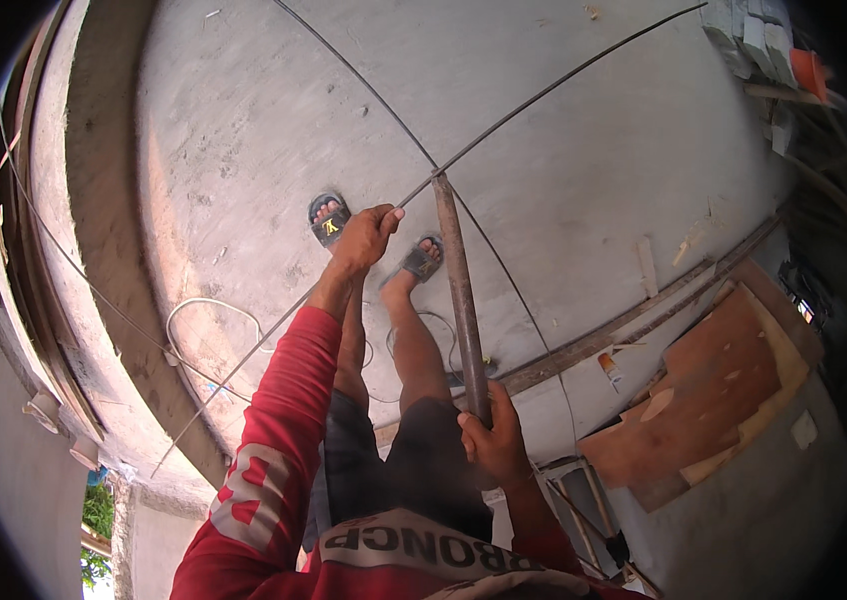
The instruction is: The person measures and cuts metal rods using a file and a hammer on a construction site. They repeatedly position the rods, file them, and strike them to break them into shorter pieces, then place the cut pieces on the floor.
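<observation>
My left hand (367, 240) is closed around a long, thin metal rod (563, 78). The rod slants from the far right, past my left forearm, to the low wall at near left. In my right hand (499, 438), close to my body, is the lower end of a brown, rusty-looking metal pipe (459, 270). The pipe's far end meets the rod just beyond my left hand; whether the rod passes into it I cannot tell. A second thin dark rod or cord (353, 72) crosses at about the same spot and runs on toward the near right.
My sandalled feet stand on the grey concrete floor (583, 190). A pale looped cord (211, 302) lies at left by the curved ledge (108, 200). Long timber (623, 325) and brown plywood sheets (718, 380) are at right. Grey blocks (755, 40) and an orange container (809, 74) stand far right.
</observation>
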Available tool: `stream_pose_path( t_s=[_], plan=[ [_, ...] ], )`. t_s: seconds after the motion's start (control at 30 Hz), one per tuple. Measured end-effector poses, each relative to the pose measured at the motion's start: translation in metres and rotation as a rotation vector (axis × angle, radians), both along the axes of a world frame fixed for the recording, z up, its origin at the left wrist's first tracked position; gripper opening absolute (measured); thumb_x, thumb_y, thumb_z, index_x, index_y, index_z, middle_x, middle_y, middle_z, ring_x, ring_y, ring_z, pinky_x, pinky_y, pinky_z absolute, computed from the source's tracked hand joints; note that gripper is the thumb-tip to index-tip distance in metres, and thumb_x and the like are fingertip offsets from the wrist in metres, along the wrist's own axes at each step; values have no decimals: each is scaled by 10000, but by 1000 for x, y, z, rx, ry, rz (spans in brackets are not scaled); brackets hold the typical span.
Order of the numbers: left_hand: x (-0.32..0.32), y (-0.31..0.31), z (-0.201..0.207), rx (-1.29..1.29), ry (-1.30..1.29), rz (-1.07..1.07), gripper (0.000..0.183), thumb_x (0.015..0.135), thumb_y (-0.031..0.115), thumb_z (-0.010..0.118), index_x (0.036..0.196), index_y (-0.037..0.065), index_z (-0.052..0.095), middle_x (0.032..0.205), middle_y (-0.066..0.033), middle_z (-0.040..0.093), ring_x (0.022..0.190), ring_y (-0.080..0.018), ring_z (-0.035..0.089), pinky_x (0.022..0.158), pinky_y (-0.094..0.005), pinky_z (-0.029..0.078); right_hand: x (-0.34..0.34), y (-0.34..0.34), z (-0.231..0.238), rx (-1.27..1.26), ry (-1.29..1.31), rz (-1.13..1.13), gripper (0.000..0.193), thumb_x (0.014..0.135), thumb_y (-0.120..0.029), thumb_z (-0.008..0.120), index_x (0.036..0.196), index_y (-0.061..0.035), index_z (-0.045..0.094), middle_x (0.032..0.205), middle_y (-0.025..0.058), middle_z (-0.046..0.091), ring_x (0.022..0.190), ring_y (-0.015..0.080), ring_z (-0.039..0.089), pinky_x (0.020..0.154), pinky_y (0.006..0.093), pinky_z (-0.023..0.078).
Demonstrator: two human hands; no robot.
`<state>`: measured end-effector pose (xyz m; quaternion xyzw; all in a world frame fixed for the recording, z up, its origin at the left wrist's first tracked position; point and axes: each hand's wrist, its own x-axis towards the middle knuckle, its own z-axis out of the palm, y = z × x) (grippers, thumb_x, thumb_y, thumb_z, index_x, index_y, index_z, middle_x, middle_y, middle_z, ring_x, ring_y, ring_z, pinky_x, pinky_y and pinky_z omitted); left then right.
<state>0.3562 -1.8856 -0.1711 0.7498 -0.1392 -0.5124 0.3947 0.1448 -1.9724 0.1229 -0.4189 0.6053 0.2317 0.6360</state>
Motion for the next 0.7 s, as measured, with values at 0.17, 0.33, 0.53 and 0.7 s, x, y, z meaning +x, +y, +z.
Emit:
stream_pose_path(
  t_s=[0.17, 0.33, 0.53, 0.7],
  plan=[
    [-27, 1, 6, 108, -153, 30, 405, 1016, 406, 511, 909, 40, 649, 753, -207, 654, 757, -420, 648, 696, -480, 485, 15, -40, 15, 32, 15, -41, 400, 898, -20, 589, 1269, 1, 441, 696, 29, 522, 502, 80, 490, 441, 257, 418],
    [-43, -1, 12, 151, -208, 11, 423, 1018, 428, 492, 941, 50, 665, 753, -183, 669, 773, -410, 660, 707, -484, 481, 28, -58, 26, -7, 15, -91, 461, 874, 0, 583, 1305, 6, 420, 733, 42, 538, 519, 91, 517, 449, 257, 454],
    [-58, -1, 10, 175, -321, 18, 380, 1008, 401, 531, 908, 58, 663, 724, -190, 657, 721, -412, 648, 683, -496, 474, 38, -63, 32, 9, 15, -76, 468, 889, -3, 577, 1321, 15, 399, 776, 48, 535, 516, 99, 529, 455, 268, 484],
    [-66, 5, 7, 230, -342, 26, 366, 996, 399, 556, 882, 70, 669, 747, -181, 667, 717, -410, 648, 679, -490, 483, 43, -26, 21, -49, 30, -100, 424, 929, -27, 565, 1313, 21, 391, 740, 37, 504, 489, 74, 482, 403, 257, 430]
  ],
)
